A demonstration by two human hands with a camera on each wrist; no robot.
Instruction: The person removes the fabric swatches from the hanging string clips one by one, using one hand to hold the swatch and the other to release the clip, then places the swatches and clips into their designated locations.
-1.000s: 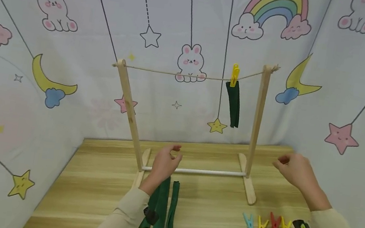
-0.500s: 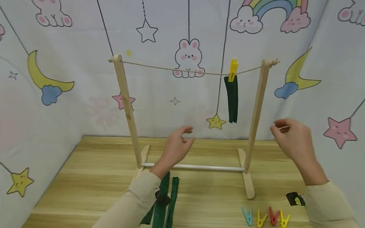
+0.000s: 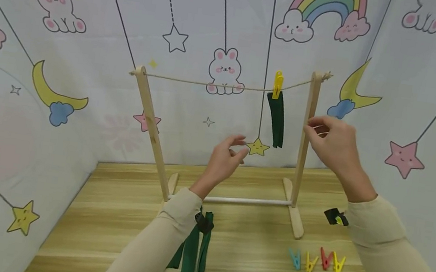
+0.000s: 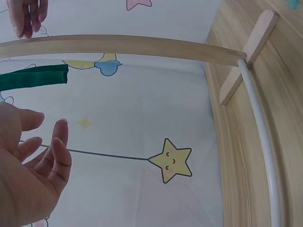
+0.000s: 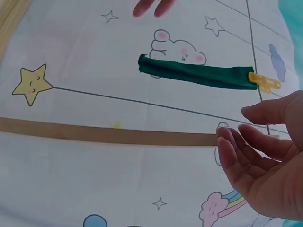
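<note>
A dark green folded cloth strip [image 3: 276, 121] hangs from a cord [image 3: 192, 81], held by a yellow clothespin [image 3: 277, 85]. My left hand [image 3: 225, 160] is raised below and left of the strip, thumb and fingers apart and loosely bent around nothing. On the other side, my right hand [image 3: 334, 145] overlaps the right wooden post [image 3: 299, 175] in the head view. In the right wrist view, a gap shows between the thumb and the bent fingers of this right hand [image 5: 265, 165], and they hold nothing. Whether it touches the post I cannot tell.
The cord runs between the right post and a left wooden post [image 3: 152, 129], joined low by a white rod [image 3: 250, 201]. Several clothespins [image 3: 325, 259] lie in a row at the right of the table [image 3: 249, 270]. More green strips [image 3: 188, 262] lie partly behind my left forearm.
Both hands have risen toward the hanging strip, the left one rightward and the right one leftward. The camera view has shifted slightly. The strip and clothespin still hang in place.
</note>
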